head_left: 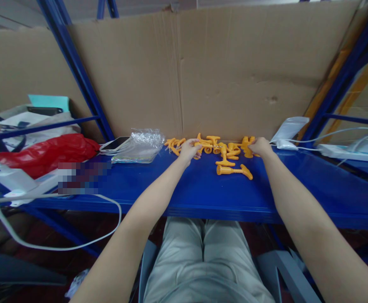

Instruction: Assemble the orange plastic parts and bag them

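Observation:
Orange T-handled corkscrews (224,155) lie in a loose row at the back of the blue shelf, some with metal spirals showing. My left hand (189,152) is at the left part of the row, its fingers closed on a corkscrew (205,144) whose spiral points right. My right hand (261,147) is closed at the right end, on an orange corkscrew piece (247,145) partly hidden by the fingers. One separate orange corkscrew (234,171) lies on its side nearer the front edge. Further orange handles (173,144) lie left of my left hand.
The blue shelf (196,200) has a cardboard wall (234,75) behind it. Clear plastic bags (142,147) and a phone (116,144) lie left. Farther left are a red plastic bag (51,153) and a white cable (119,210). A white packet (289,131) and cables are at right.

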`<state>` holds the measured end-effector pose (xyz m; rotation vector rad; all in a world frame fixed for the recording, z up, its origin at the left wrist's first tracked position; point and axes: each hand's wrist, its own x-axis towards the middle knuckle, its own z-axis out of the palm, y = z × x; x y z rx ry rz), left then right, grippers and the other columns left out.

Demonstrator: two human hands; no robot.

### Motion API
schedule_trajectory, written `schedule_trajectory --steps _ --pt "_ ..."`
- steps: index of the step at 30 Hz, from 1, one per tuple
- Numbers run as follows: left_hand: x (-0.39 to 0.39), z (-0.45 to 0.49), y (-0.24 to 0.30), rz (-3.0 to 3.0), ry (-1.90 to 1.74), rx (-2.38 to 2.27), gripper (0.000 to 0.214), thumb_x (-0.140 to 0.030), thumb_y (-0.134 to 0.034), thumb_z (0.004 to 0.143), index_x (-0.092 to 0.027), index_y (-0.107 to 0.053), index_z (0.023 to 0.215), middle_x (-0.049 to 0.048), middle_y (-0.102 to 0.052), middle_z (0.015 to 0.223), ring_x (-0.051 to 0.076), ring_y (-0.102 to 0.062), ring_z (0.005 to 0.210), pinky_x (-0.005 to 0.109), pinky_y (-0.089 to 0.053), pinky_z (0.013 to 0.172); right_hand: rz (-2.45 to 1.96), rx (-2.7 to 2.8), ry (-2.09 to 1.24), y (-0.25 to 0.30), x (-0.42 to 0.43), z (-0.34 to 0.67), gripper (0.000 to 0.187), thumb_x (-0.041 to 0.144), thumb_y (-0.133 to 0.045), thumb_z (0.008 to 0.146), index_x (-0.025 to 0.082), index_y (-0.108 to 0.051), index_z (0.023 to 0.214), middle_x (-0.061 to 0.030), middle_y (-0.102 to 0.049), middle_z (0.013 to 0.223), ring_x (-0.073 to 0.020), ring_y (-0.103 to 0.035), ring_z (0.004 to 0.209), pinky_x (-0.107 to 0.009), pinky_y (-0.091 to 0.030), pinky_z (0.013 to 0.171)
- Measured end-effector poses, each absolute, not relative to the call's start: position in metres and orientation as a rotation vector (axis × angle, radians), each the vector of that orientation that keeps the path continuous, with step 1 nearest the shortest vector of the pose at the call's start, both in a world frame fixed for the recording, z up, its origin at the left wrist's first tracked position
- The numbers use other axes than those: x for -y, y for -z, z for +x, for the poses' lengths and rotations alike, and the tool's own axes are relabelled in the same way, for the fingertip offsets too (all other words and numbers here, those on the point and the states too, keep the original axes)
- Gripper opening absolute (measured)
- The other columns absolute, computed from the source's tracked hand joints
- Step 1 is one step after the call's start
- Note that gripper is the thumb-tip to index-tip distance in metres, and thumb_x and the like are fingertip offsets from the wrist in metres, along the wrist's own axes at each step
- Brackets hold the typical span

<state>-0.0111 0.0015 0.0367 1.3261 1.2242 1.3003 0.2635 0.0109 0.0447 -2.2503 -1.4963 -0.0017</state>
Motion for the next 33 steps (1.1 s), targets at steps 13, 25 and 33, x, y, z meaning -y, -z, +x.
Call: schedule_trajectory --steps 13,25,33 --pt "-0.003 -0.012 -0.035 1.355 -1.364 -1.125 0.032 -0.012 -0.063 0.090 -0.017 -0.068 0.121 -0.0050 -0.062 0.059 0.005 -0.052 0.039 0.015 -0.043 0.045 -1.383 2.244 0.380 -0.053 0.011 0.166 0.037 0.022 -0.046 0.095 0.015 -0.063 0.128 -0.0150 -0.068 0.125 -0.0264 -0.065 0.113 -0.036 -0.051 0.093" --pt "-0.006 -0.018 -0.038 1.260 -1.322 -1.066 0.044 -0.017 -0.066 0.091 -0.015 -0.058 0.134 -0.0041 -0.063 0.061 0.006 -0.054 0.043 0.019 -0.050 0.054 -1.194 2.395 0.190 -0.038 0.023 0.139 0.053 0.035 -0.055 0.097 0.017 -0.046 0.146 -0.0152 -0.072 0.119 -0.0282 -0.069 0.105 -0.042 -0.054 0.087" --pt "0.001 -0.018 -0.042 1.321 -1.199 -0.996 0.040 -0.004 -0.059 0.089 -0.012 -0.056 0.129 0.0026 -0.073 0.079 0.009 -0.067 0.059 0.023 -0.058 0.068 -1.481 2.297 0.358 -0.043 0.022 0.145 0.051 0.040 -0.049 0.100 0.014 -0.048 0.145 -0.0189 -0.072 0.118 -0.0325 -0.070 0.106 -0.041 -0.052 0.087"
